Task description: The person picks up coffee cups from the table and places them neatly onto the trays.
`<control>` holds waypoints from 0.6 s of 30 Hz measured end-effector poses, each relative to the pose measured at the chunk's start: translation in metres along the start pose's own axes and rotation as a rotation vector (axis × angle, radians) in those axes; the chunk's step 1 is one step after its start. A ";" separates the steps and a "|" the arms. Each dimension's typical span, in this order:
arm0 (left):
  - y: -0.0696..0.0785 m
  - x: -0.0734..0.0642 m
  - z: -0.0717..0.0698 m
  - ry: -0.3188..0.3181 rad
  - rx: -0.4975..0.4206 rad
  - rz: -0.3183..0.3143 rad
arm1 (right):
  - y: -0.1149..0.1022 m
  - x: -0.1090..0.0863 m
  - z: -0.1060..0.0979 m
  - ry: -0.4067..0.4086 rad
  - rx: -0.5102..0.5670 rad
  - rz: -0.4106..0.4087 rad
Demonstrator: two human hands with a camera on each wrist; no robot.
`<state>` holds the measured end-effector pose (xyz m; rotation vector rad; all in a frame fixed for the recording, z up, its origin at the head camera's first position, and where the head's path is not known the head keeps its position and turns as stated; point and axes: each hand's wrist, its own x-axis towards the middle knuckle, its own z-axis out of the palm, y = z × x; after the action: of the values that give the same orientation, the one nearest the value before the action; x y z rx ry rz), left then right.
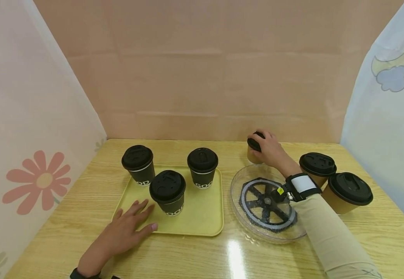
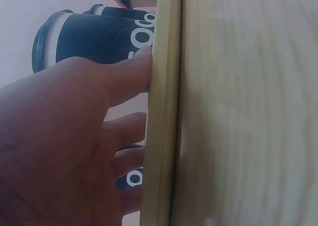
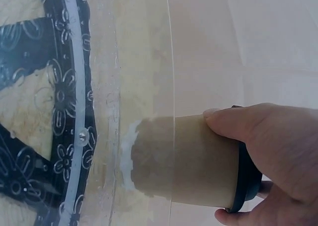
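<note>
At the back of the table my right hand (image 1: 271, 149) grips a brown paper cup (image 3: 194, 161) with a black lid from above. In the right wrist view, the thumb lies along the cup's side and other fingers reach round the lid. My left hand (image 1: 126, 234) rests at the front left of a yellow tray (image 1: 202, 217), fingers spread and fairly straight. The left wrist view shows its fingers reaching over the tray's rim. Three black lidded cups with white lettering are at the tray: a front cup (image 1: 168, 192), a back-left cup (image 1: 139, 166) and a back-right cup (image 1: 203, 167).
A clear round dish (image 1: 234, 186) stands right of the tray, a black spoked shape showing through it; my right forearm passes above. Two more brown cups with black lids, one farther back (image 1: 317, 166) and one nearer (image 1: 349, 192), stand on the right. Fabric walls enclose the table.
</note>
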<state>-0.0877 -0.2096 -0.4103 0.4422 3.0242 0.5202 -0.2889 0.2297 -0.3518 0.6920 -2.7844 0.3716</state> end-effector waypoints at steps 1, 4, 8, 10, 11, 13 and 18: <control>0.000 0.000 0.000 0.002 0.000 0.000 | 0.000 0.000 0.000 -0.001 -0.001 0.000; 0.000 0.000 0.000 0.002 0.000 -0.001 | -0.001 0.000 -0.001 -0.005 -0.004 0.000; -0.001 -0.001 0.000 -0.001 0.001 -0.002 | -0.002 0.001 -0.001 -0.013 -0.001 0.005; -0.001 -0.001 0.000 0.003 0.003 -0.001 | -0.002 0.001 -0.001 -0.014 0.000 0.008; -0.001 -0.001 0.000 0.005 0.004 0.001 | -0.001 0.001 -0.001 -0.014 0.000 0.008; -0.001 -0.001 0.000 0.012 0.008 0.004 | -0.002 0.001 -0.001 -0.011 -0.001 0.009; -0.001 -0.003 -0.001 0.017 0.015 0.006 | -0.002 0.000 0.001 0.011 -0.004 0.013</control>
<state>-0.0855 -0.2111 -0.4100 0.4502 3.0455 0.5049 -0.2883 0.2278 -0.3520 0.6688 -2.7794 0.3719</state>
